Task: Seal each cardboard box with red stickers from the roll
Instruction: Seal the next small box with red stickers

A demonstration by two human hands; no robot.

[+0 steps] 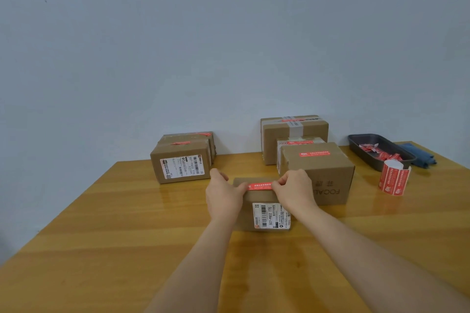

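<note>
Both hands pinch a red sticker [259, 186] over the nearest box [264, 211]: left hand [223, 195] at nine o'clock, right hand [295, 189] at three, forearms outstretched.

"507-P802 170" on near box label [271, 216]

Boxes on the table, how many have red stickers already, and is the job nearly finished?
Nearly, it seems. The five other boxes already show red stickers: two at the left, three at the right. Now the left hand and right hand pinch the ends of a red sticker along the front box. It may still need smoothing flat. The sticker roll stands nearby.
</note>
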